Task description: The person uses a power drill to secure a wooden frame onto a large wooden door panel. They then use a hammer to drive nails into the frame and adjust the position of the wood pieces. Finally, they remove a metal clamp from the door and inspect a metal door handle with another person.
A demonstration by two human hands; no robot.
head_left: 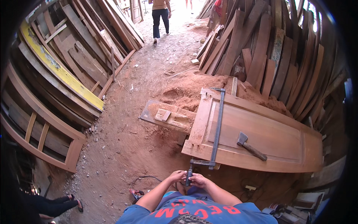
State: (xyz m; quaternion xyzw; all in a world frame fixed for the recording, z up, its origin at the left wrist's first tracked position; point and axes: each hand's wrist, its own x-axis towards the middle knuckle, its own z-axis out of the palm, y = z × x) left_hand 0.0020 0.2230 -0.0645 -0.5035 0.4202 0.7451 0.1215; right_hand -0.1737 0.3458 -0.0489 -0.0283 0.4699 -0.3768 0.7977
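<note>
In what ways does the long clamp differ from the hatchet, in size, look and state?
The clamp is long and reaches across the wooden door panel; the hatchet is much shorter and lies on it. The hatchet has a brown handle, the clamp a dark one. The left hand and right hand are on the clamp; no hand touches the hatchet. Both have grey metal parts.
</note>
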